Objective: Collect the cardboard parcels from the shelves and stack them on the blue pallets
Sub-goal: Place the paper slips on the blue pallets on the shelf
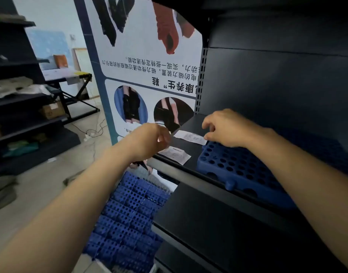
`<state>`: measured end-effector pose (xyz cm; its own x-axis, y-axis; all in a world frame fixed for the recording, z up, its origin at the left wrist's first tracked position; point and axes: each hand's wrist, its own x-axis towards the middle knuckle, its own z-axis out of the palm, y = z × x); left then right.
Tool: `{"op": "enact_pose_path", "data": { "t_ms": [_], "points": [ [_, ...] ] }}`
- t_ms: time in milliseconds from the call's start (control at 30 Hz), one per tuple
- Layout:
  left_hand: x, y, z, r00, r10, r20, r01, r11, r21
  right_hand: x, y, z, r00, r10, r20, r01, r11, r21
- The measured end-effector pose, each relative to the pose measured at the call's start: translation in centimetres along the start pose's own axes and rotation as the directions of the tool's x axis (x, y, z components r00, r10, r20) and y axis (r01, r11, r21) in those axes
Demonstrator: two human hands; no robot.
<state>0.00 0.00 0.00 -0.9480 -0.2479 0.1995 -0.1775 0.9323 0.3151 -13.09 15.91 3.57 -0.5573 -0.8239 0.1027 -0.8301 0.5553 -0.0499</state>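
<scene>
A blue perforated pallet (pixel 242 170) lies on the dark shelf (pixel 189 174) in front of me. Two white paper slips lie on the shelf left of it: a near slip (pixel 177 155) and a far slip (pixel 190 137). My left hand (pixel 149 141) has curled fingers at the near slip's left end and seems to pinch it. My right hand (pixel 224 128) is over the pallet's far left corner, its fingertips pinching the far slip's right end. More blue pallets (pixel 130 211) lie on the floor below. A cardboard parcel (pixel 52 110) sits on the left shelving.
An upside-down printed poster board (pixel 149 75) stands against the shelf's left end. Dark shelving (pixel 21 119) with loose items lines the left side. A folding table (pixel 71 77) stands at the back. Cables trail over the floor (pixel 90 133).
</scene>
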Motion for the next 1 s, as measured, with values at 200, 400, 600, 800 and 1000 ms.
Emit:
{"op": "enact_pose_path", "data": {
  "t_ms": [200, 400, 600, 800, 1000],
  "points": [
    [1.9, -1.8, 0.6, 0.987, -0.049, 0.154, 0.040, 0.998, 0.058, 3.0, -0.4, 1.2, 0.996, 0.055, 0.070, -0.053, 0.998, -0.025],
    [3.7, -3.6, 0.3, 0.965, 0.018, 0.260, -0.028, 0.999, 0.035, 5.7, -0.5, 3.0, 0.975, 0.147, 0.168, -0.139, 0.989, -0.058],
    [4.6, -4.3, -0.1, 0.956, 0.070, 0.285, -0.065, 0.997, -0.030, 6.9, -1.0, 3.2, 0.935, 0.212, 0.283, -0.191, 0.976, -0.103],
    [5.0, -5.3, -0.9, 0.976, 0.143, 0.163, -0.127, 0.986, -0.109, 7.6, -1.4, 3.2, 0.918, 0.261, 0.298, -0.244, 0.965, -0.093],
    [4.7, -5.5, -2.8, 0.989, 0.147, 0.034, -0.131, 0.947, -0.293, 7.8, -1.4, 3.5, 0.943, 0.293, 0.158, -0.310, 0.945, 0.099]
  ]
}}
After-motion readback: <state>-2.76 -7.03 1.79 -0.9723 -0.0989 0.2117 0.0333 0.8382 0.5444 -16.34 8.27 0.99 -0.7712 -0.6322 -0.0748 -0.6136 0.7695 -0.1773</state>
